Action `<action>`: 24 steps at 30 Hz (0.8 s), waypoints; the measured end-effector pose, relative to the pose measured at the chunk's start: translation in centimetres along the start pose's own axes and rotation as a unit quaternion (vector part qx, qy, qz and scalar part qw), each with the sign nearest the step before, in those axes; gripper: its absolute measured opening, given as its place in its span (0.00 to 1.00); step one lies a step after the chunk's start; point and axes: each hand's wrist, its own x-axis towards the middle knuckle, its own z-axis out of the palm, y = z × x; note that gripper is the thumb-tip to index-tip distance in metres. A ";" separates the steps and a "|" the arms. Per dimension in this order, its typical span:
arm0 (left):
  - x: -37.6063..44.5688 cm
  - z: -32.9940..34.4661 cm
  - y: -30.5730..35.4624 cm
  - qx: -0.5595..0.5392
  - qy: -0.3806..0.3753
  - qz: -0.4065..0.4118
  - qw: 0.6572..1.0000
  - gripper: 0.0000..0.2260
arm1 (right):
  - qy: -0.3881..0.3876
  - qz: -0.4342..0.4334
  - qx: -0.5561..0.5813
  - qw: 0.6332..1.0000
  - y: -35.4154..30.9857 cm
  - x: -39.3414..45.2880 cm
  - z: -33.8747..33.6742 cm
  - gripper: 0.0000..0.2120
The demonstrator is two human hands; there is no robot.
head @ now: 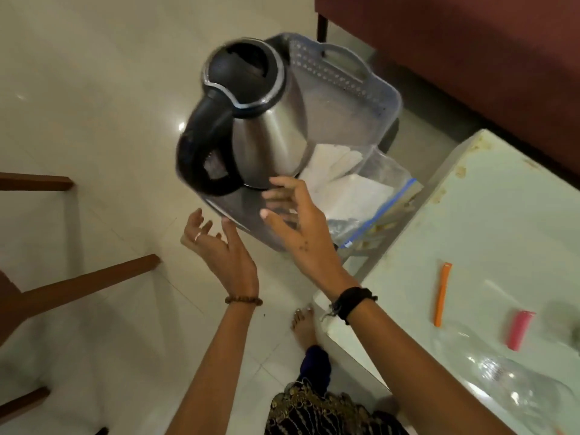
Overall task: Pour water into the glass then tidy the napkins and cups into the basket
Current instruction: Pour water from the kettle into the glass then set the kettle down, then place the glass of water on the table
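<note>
A steel kettle [270, 130] with a black handle and lid stands in a translucent grey plastic basket [342, 73] on the floor. White napkins [354, 189] and a zip bag [383, 202] lie in the basket beside the kettle. My right hand [295, 221] hovers at the kettle's base with its fingers spread, touching or nearly touching it. My left hand [219, 246] is open just left of the basket's near edge and holds nothing. No glass or cups can be made out clearly.
A pale table [489, 233] at the right carries an orange clip [442, 293], a pink clip [519, 329] and clear plastic [514, 384]. Wooden chair legs [78, 284] stand at the left. A dark red sofa [470, 51] is behind the basket. My bare foot [303, 328] is on the tiles.
</note>
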 end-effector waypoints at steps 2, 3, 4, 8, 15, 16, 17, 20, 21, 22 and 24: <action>-4.4 0.2 -0.5 -0.022 0.005 0.035 0.999 0.15 | 0.033 0.005 -0.016 0.999 0.6 -3.8 -3.8 0.15; -7.3 0.1 -0.8 -0.008 -0.023 0.062 0.998 0.14 | 0.047 0.010 -0.021 0.999 0.9 -6.0 -5.7 0.14; -10.2 0.1 -0.9 0.002 -0.066 0.078 0.995 0.12 | 0.059 0.017 -0.030 0.998 1.2 -8.2 -7.5 0.14; -21.1 0.4 -1.9 0.038 -0.305 0.111 0.945 0.13 | 0.128 0.045 -0.083 0.987 2.0 -18.6 -15.8 0.15; -32.2 1.6 -3.4 0.150 -0.579 0.198 0.777 0.27 | 0.226 0.109 -0.110 0.962 4.5 -33.7 -26.0 0.17; -33.1 1.9 -3.5 0.165 -0.593 0.199 0.763 0.29 | 0.235 0.122 -0.109 0.958 5.3 -35.3 -26.9 0.18; -33.8 2.3 -3.7 0.174 -0.603 0.199 0.753 0.31 | 0.246 0.133 -0.107 0.954 6.1 -36.6 -27.6 0.19; -34.8 3.8 -4.2 0.171 -0.636 0.183 0.730 0.36 | 0.259 0.163 -0.101 0.947 9.1 -38.9 -28.7 0.25; -34.9 4.5 -4.4 0.165 -0.653 0.170 0.720 0.38 | 0.253 0.171 -0.094 0.948 10.2 -39.2 -28.9 0.27; -35.0 5.1 -4.6 0.158 -0.671 0.157 0.707 0.40 | 0.236 0.178 -0.082 0.952 11.4 -39.4 -29.0 0.29; -34.7 6.3 -4.9 0.153 -0.703 0.144 0.680 0.43 | 0.174 0.193 -0.064 0.963 13.6 -39.0 -29.0 0.34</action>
